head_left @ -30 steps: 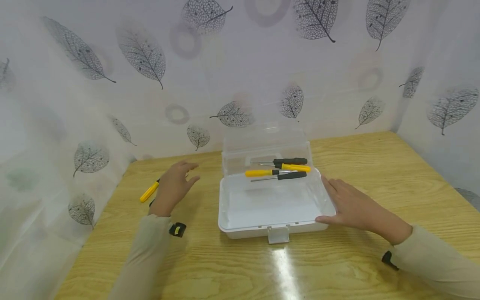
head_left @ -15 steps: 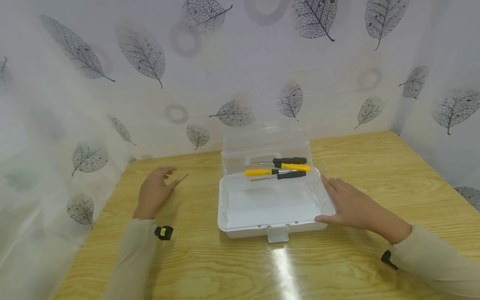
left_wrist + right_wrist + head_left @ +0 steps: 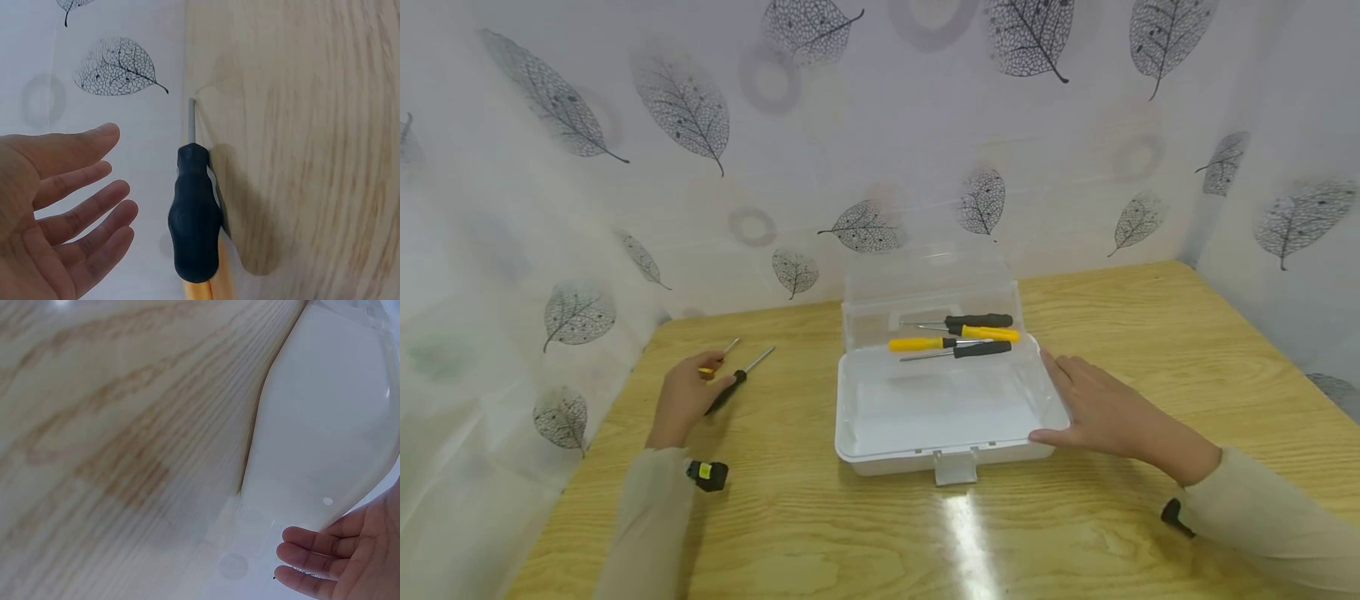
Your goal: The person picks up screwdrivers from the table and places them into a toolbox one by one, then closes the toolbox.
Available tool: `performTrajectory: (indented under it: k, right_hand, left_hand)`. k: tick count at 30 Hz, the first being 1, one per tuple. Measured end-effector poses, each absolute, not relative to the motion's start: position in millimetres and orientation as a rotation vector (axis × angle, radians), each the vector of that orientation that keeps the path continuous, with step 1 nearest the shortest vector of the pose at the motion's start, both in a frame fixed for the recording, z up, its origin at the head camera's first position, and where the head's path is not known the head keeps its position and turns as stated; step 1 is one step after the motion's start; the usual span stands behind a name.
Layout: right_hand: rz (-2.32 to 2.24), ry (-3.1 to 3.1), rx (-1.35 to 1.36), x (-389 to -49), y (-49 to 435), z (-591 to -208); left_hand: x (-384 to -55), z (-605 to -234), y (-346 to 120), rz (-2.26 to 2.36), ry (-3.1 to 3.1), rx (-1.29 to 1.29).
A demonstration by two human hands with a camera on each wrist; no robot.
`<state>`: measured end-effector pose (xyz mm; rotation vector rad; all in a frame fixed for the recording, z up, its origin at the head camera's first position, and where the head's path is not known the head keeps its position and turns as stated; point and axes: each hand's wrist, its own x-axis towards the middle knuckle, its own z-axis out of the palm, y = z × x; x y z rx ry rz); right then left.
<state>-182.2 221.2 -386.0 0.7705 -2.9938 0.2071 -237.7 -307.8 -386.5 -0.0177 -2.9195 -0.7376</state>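
At the left of the table, my left hand (image 3: 683, 398) reaches over a black-handled screwdriver (image 3: 728, 390) and a yellow-handled screwdriver (image 3: 706, 370). Its fingers are spread apart in the left wrist view, beside the black handle (image 3: 195, 225), with the yellow handle (image 3: 200, 290) behind it. The fingers partly hide the yellow screwdriver in the head view. My right hand (image 3: 1101, 408) rests against the right side of a white plastic box (image 3: 880, 468), thumb on the rim near the front corner. In the right wrist view its fingers (image 3: 312, 551) extend beside the box wall (image 3: 325, 412).
The box's clear lid (image 3: 932, 283) stands open at the back. Two black-handled screwdrivers (image 3: 981, 350) and two yellow-handled ones (image 3: 917, 343) lie across the back of the box. A latch (image 3: 956, 468) hangs at its front. A leaf-patterned curtain (image 3: 887, 125) borders the wooden table (image 3: 820, 533).
My left hand has moved left and slightly toward me, uncovering the black screwdriver and the yellow screwdriver's shaft. The right hand and the box have stayed put.
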Motion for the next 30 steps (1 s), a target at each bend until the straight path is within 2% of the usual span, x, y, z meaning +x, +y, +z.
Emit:
performTrajectory:
  k: [30]
  right_hand:
    - [0.203,-3.002,0.782,-183.5,222.0,-385.9]
  left_hand:
    - [-236.9,-401.3,-319.3,-0.752,-3.100,0.196]
